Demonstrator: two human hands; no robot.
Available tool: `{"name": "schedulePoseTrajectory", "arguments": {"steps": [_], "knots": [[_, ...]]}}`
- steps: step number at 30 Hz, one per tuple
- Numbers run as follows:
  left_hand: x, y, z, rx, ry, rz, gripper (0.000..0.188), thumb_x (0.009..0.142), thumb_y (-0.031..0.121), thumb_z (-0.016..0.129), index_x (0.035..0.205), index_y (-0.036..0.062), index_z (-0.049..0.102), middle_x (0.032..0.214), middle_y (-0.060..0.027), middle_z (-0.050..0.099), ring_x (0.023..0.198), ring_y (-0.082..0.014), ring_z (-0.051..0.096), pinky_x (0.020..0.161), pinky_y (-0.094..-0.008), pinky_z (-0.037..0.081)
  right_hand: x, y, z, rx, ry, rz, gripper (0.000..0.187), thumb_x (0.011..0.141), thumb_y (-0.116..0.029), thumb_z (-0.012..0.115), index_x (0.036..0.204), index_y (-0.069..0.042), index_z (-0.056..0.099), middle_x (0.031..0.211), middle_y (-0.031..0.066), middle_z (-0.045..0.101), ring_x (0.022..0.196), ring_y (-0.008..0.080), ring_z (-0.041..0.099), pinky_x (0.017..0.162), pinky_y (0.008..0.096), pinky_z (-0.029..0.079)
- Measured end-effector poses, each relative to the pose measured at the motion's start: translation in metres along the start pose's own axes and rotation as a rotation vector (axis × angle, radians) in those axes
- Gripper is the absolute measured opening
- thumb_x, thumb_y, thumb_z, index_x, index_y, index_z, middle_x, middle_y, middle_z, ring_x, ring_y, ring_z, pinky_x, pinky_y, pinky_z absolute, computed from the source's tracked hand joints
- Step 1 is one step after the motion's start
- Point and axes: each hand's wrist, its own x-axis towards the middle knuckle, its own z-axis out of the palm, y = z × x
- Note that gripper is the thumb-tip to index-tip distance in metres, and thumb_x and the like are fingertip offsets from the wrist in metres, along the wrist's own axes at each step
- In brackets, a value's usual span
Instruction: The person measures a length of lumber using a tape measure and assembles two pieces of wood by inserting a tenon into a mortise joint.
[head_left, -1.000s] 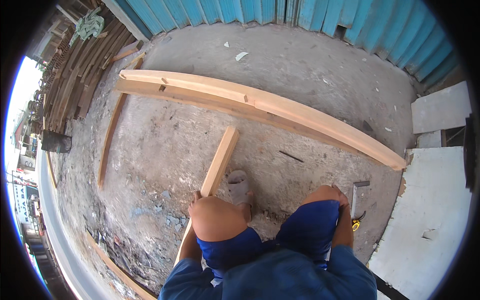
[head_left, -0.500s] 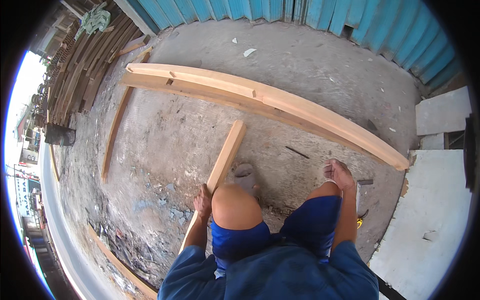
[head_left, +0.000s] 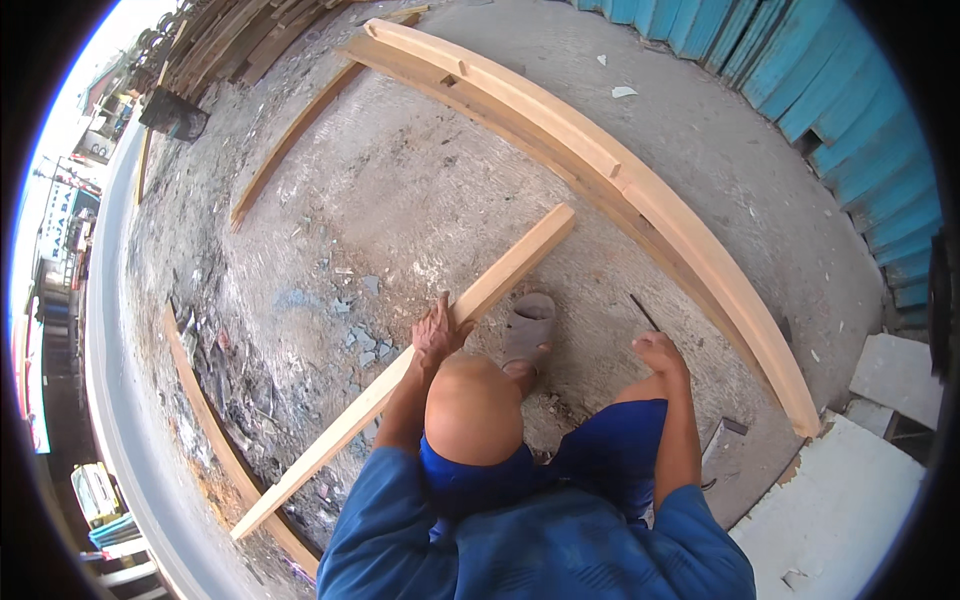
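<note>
A pale squared wooden beam (head_left: 505, 265) slants from the middle of the ground down to the lower left, passing beside my left knee. My left hand (head_left: 436, 332) straddles it, fingers over the far edge and thumb on the near side. My right hand (head_left: 657, 352) hangs above my right knee with its fingers curled in. Whether anything is inside that fist is hidden. Ahead lie two long timbers side by side, a lighter notched one (head_left: 690, 220) and a browner one (head_left: 560, 165) with a mortise hole.
Near my right hand lies a thin dark rod (head_left: 643, 310), with a carpenter's square (head_left: 722, 440) farther right. White slabs (head_left: 850, 500) lie at the right, below a blue corrugated shutter (head_left: 850, 130). Loose wood strips (head_left: 220, 430), stacked boards (head_left: 240, 40) and a dark bucket (head_left: 175, 114) are leftward.
The view has turned, bringing more of the left side and the beam's lower end into sight. My left hand's fingers lie more stretched across the beam. My right hand has curled tighter.
</note>
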Motion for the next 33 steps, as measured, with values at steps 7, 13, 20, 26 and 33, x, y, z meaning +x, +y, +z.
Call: {"name": "schedulePoseTrajectory", "arguments": {"steps": [7,13,20,26,33], "knots": [[0.032,0.026,-0.014,-0.076,-0.289,-0.023,0.062,0.073,0.044,0.082,0.115,0.0073,0.054,0.099,-0.0188,0.071,0.098,-0.0367,0.07,0.085,-0.0483,0.054,0.016,-0.015,0.013,-0.369,-0.046,-0.049,0.037,0.094,-0.028,0.061,0.115,0.0,0.07,0.106,0.021,0.071,0.095,0.0345,0.067,0.082,0.0446,0.051],[0.036,0.012,-0.022,-0.139,-0.321,-0.033,0.064,0.069,0.045,0.086,0.114,0.0089,0.058,0.1,-0.0175,0.072,0.096,-0.0361,0.071,0.085,-0.046,0.056,0.02,0.026,0.013,-0.512,0.127,0.097,0.042,0.095,-0.026,0.057,0.129,-0.004,0.066,0.125,0.0199,0.068,0.118,0.039,0.063,0.101,0.0454,0.048],[0.027,0.006,-0.017,-0.132,-0.295,-0.063,0.065,0.067,0.044,0.086,0.116,0.0113,0.059,0.1,-0.0159,0.072,0.097,-0.0351,0.071,0.084,-0.0454,0.056,-0.003,-0.007,0.007,-0.496,0.034,0.2,0.041,0.092,-0.033,0.062,0.121,-0.006,0.071,0.122,0.0204,0.07,0.114,0.0378,0.067,0.098,0.0431,0.05],[0.027,0.003,-0.031,-0.124,-0.286,-0.058,0.056,0.069,0.041,0.084,0.111,0.0105,0.061,0.096,-0.0171,0.072,0.095,-0.0361,0.071,0.083,-0.0456,0.057,0.012,0.02,0.012,-0.441,0.065,0.209,0.038,0.089,-0.037,0.065,0.114,-0.01,0.076,0.12,0.0188,0.071,0.111,0.038,0.068,0.095,0.0432,0.052],[0.033,0.012,-0.016,-0.109,-0.31,-0.062,0.058,0.074,0.049,0.08,0.112,0.0099,0.059,0.099,-0.0186,0.073,0.095,-0.0387,0.071,0.083,-0.0486,0.056,-0.002,-0.014,0.008,-0.509,0.099,0.285,0.038,0.091,-0.04,0.063,0.111,-0.011,0.077,0.113,0.0179,0.073,0.106,0.0375,0.069,0.093,0.0454,0.053]]}}
